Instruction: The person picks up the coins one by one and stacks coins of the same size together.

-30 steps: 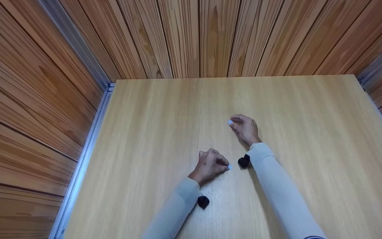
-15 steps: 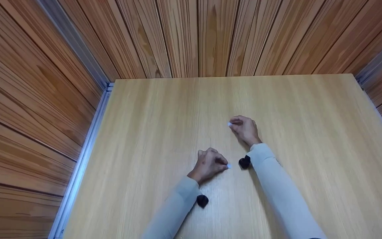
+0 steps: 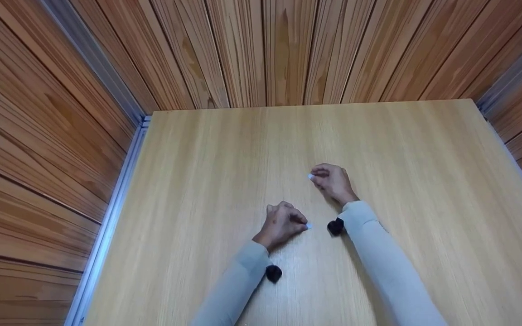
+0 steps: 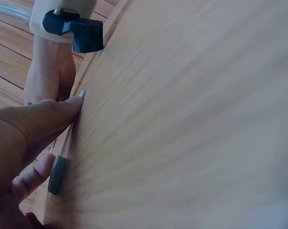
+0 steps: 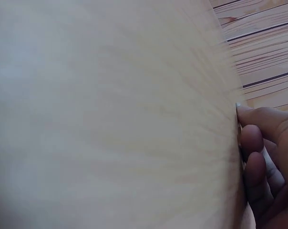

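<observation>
In the head view my left hand [image 3: 282, 224] is low over the wooden table [image 3: 224, 154], left of centre. Its thumb and forefinger pinch a small white piece [image 3: 308, 225]. Farther back and to the right, my right hand [image 3: 333, 182] pinches a second small white piece [image 3: 311, 176] at its fingertips. The left wrist view has a pale edge [image 4: 82, 94] showing at the left thumb tip. Against another finger there stands a small grey disc [image 4: 57, 175], seen nearly edge-on. From the right wrist, the right hand's other fingers look curled under, close to the tabletop.
Black camera mounts [image 3: 273, 274] hang at both sleeve cuffs, near the table surface. Wood-plank walls [image 3: 283, 54] rise behind and beside the table. A metal rail [image 3: 111, 217] runs along its left edge.
My right hand has come slightly nearer, towards the left hand, still pinching its white piece. The left hand stays almost in place. The head view has shifted a little.
</observation>
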`<state>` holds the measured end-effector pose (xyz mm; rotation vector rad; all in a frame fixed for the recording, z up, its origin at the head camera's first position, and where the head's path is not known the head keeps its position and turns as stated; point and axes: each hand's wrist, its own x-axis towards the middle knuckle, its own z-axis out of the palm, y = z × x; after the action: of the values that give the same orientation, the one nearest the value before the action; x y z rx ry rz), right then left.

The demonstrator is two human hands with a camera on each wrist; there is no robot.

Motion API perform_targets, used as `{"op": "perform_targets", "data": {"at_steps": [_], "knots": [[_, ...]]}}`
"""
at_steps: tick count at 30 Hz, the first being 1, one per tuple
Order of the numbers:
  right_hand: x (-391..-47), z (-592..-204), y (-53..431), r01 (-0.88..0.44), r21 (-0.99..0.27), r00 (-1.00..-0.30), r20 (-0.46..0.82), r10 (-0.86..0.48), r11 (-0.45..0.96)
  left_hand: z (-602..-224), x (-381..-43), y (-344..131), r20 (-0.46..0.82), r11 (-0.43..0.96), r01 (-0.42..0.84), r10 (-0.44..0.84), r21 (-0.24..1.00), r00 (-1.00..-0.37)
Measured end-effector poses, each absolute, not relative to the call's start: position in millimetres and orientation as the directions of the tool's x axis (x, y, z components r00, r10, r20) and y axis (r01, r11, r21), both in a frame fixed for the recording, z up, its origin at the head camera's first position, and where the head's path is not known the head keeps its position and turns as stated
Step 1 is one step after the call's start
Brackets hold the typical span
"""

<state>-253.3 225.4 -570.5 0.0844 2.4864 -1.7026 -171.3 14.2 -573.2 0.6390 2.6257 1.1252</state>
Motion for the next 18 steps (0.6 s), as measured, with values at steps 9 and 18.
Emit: {"op": "perform_targets", "data": {"at_steps": [9, 18], "knots": [[-242, -571, 226, 0.076, -0.915, -0.995, -0.096, -0.031, 0.396, -574, -173, 14, 0.001, 0.614, 0.334, 0.477, 0.715, -0.879], [-231, -571, 230, 0.063, -0.892, -0.995, -0.088, -0.036, 0.449, -575, -172, 15, 0.001, 0.617, 0.335, 0.476, 0.713, -0.879]]}}
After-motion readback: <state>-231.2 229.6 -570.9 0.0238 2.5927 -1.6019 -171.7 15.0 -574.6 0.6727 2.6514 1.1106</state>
